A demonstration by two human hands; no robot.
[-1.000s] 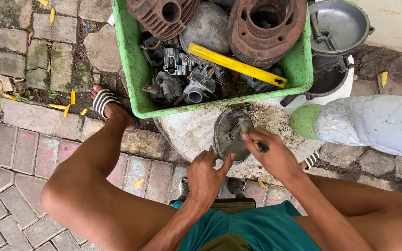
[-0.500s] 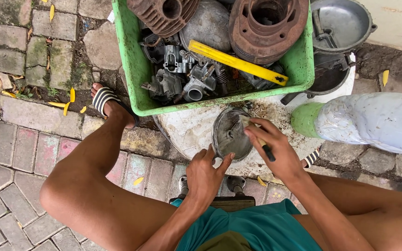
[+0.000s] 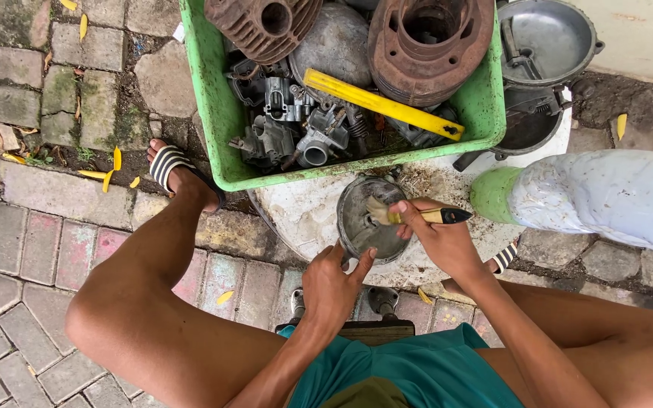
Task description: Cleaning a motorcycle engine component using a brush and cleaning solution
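A round grey metal engine part (image 3: 363, 219) rests on a dirty white basin (image 3: 296, 215) between my knees. My left hand (image 3: 332, 283) grips its near edge with thumb and fingers. My right hand (image 3: 436, 238) holds a small paintbrush (image 3: 417, 215) with a wooden handle and black tip; its bristles lie on the part's top face.
A green plastic crate (image 3: 224, 113) behind the basin holds rusty finned cylinders, carburettor parts and a yellow bar (image 3: 383, 103). A grey metal bowl (image 3: 549, 38) stands at the back right, a whitish jug with a green cap (image 3: 606, 196) at the right. Brick paving surrounds me; my sandalled foot (image 3: 171, 170) is on the left.
My right hand has turned the brush so that its handle points right and the bristles sweep onto the part's upper face. My left hand stays on the near edge.
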